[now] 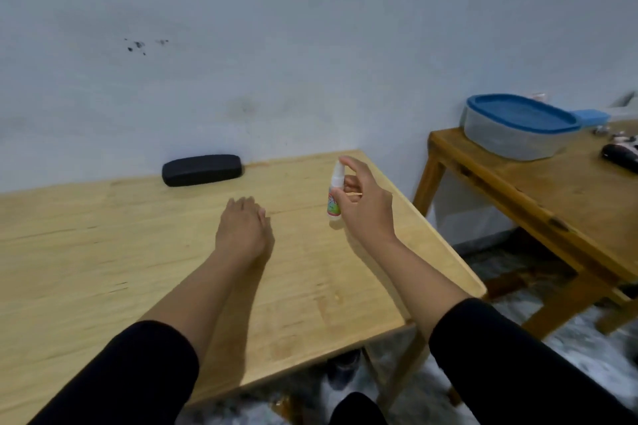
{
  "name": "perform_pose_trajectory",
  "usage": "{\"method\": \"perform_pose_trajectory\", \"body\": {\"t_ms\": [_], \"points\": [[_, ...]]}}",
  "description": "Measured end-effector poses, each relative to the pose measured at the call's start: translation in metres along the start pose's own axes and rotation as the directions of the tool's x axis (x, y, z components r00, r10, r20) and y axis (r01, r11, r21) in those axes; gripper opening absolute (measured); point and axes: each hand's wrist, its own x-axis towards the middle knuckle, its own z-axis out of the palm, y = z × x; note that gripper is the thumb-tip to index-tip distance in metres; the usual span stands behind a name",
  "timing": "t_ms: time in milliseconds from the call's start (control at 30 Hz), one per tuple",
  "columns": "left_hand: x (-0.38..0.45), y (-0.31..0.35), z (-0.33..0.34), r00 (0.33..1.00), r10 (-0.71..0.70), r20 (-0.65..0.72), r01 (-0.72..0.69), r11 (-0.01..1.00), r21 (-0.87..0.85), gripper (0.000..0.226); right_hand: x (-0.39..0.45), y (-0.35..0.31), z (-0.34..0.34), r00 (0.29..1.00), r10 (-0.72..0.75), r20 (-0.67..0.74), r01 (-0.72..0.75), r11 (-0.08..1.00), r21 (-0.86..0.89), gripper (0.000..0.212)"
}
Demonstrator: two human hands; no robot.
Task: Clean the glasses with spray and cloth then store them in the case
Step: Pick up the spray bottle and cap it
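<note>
Black sleeves (131,376): both cut off at the bottom edge of the frame, forearms bare beyond them.

Light wooden table (103,269): fills lower left and centre. Its right edge runs diagonally from lower centre to the far corner at mid-frame; bare wood lies open left of the arms. A gap of floor separates it from the second table.

Left hand (241,228): centre frame, palm down, resting flat on the tabletop, fingers loosely extended, holding nothing.

Right hand (366,207): right of centre, raised above the table near its right edge, gripping the spray bottle (334,197), forefinger atop the nozzle. Bottle upright, long axis vertical, nozzle facing left; label too small to read.

Black glasses case (203,170): closed, at the table's far edge against the wall, long axis left to right.

Glasses and cloth: not to be made out.

Second wooden table (538,197): right of frame, cut off by the edge. Carries a grey tub with blue lid (518,124); small dark items at the far right, indistinct.

Wall (310,28): pale, with dark specks upper left.
</note>
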Motion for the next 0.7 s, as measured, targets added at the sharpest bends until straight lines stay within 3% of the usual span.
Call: {"method": "perform_pose_trajectory", "body": {"t_ms": [167,700], "points": [[0.015,-0.041,0.002,0.994,-0.108,-0.026,0.109,0.993,0.045,0.043,0.027,-0.006,0.051,0.997,0.026,0.079,-0.029,0.999,0.032,0.044],[0.025,-0.053,0.020,0.993,-0.099,-0.060,0.106,0.986,0.131,0.051,0.133,0.009,0.175,0.981,0.020,0.193,-0.004,0.997,-0.082,0.037]]}}
